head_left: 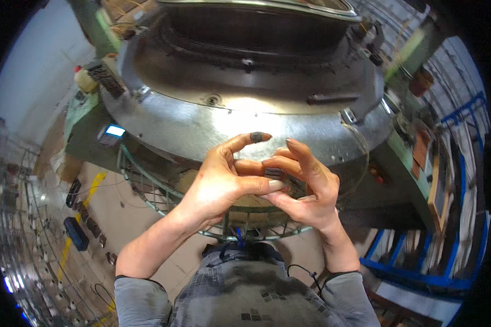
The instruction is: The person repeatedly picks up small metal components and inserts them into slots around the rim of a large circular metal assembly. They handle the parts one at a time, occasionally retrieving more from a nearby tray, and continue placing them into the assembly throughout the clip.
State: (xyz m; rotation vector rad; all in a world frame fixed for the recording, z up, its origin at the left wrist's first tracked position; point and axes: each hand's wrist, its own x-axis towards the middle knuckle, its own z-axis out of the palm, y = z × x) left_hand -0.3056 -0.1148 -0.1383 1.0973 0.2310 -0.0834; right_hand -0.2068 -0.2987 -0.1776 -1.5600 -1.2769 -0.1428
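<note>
A: Starting at the left, what lies down there?

B: A pale concrete floor with a yellow painted stripe [95,184], and a dark blue flat box [76,233] lying on it beside a row of small dark parts. Higher up, a small lit blue-white screen [114,130] sits on the green frame of the machine.

A: And the machine itself?

B: A big round machine with a wide, shiny steel ring [191,122] fills the upper middle. Below the ring hangs a curved green wire guard basket [147,188], just behind the hands.

A: Now the hands.

B: The left hand [223,182] is raised in front of the steel ring, forefinger stretched up with a dark smudged tip, thumb pressed across toward the other hand. The right hand [305,188] meets it, fingers bent and touching the left fingers. Between the fingertips sits a small dark piece [274,173], at the centre where both hands join; both hands look pinched narrowly on it, though I cannot tell what it is. Grey patterned sleeves run in from below.

A: And further right?

B: The machine's green side frame [414,174], then a blue metal rack [420,272] with white rolls at the lower right.
</note>
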